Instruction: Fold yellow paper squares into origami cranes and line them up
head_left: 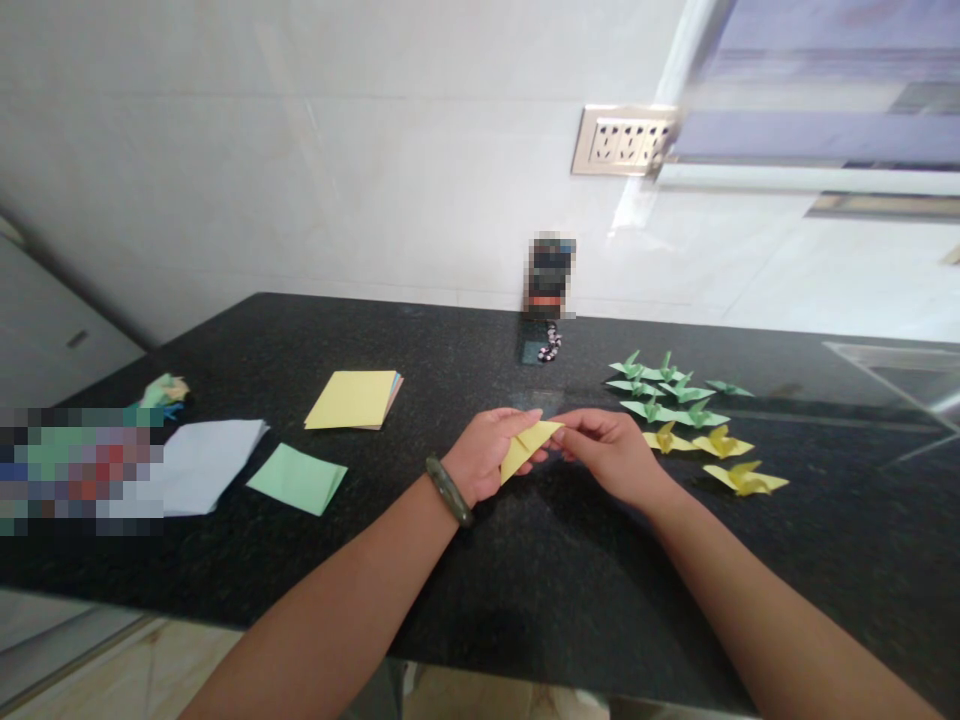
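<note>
A folded piece of yellow paper (pixel 527 448), triangular in outline, is held above the dark countertop between both hands. My left hand (pixel 491 450), with a dark green bangle at its wrist, is closed on the paper's left side, thumb on top. At the paper's right tip, the thumb and fingers of my right hand (pixel 607 450) pinch the corner. To the right lie several green paper cranes (pixel 660 385). In front of these are three yellow paper cranes (pixel 718 442).
Left of my hands are a stack of yellow-topped square paper (pixel 352 400), a green sheet (pixel 298 480) and white paper (pixel 214 460). A phone-like object (pixel 551 275) with a beaded strap leans on the wall. A glass-like panel edge (pixel 885 380) lies at far right.
</note>
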Available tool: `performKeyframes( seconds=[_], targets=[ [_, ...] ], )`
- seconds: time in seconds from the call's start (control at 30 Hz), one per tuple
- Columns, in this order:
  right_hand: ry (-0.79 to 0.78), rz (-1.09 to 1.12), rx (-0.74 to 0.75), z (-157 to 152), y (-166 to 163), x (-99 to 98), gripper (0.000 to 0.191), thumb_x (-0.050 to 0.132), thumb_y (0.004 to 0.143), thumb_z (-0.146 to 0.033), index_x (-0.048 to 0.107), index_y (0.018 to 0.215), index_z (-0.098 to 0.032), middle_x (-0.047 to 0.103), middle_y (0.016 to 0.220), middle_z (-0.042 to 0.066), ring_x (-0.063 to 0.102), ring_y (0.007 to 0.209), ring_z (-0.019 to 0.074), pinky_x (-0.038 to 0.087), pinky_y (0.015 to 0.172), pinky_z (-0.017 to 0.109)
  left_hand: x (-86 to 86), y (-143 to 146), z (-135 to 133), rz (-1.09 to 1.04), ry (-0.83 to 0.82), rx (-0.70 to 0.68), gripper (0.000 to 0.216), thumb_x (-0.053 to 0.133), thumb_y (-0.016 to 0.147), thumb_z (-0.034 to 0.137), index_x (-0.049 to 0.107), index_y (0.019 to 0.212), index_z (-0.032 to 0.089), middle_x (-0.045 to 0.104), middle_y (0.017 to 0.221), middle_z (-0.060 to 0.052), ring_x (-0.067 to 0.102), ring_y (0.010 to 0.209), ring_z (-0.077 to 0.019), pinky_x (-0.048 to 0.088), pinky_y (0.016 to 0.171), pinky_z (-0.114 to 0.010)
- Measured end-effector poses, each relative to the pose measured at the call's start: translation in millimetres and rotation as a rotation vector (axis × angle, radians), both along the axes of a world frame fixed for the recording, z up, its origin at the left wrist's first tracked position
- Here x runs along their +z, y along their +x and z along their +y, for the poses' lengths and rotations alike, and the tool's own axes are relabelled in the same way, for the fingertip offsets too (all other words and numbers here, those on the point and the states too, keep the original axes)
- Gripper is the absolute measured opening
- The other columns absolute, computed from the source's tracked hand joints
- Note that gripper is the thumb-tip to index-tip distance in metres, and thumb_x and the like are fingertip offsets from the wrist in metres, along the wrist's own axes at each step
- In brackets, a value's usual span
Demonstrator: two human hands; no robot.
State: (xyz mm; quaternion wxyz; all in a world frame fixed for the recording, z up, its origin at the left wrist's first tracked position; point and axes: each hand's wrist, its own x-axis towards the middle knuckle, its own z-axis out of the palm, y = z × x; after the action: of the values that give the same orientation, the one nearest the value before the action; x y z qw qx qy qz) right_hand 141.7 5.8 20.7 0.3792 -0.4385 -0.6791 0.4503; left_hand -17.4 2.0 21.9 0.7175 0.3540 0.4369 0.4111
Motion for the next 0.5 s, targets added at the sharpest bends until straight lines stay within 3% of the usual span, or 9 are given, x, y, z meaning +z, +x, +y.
performKeyframes(
  seconds=[0.5],
  targets=[
    [-0.065, 0.097, 0.023, -0.5, -1.9, 1.1, 0.029, 0.058, 0.074, -0.042, 0.065, 0.078, -0.014, 0.059, 0.063, 0.002, 0.051, 0.054, 0.0097, 0.044, 0.052, 0.024, 1.0, 0.3, -1.9, 0.044, 0.085, 0.017, 0.027, 0.062, 0.074, 0.036, 0.06, 0.072, 0.01, 0.063, 0.064, -0.005, 0.056, 0.048, -0.0083, 0.038, 0.038, -0.017]
  ],
)
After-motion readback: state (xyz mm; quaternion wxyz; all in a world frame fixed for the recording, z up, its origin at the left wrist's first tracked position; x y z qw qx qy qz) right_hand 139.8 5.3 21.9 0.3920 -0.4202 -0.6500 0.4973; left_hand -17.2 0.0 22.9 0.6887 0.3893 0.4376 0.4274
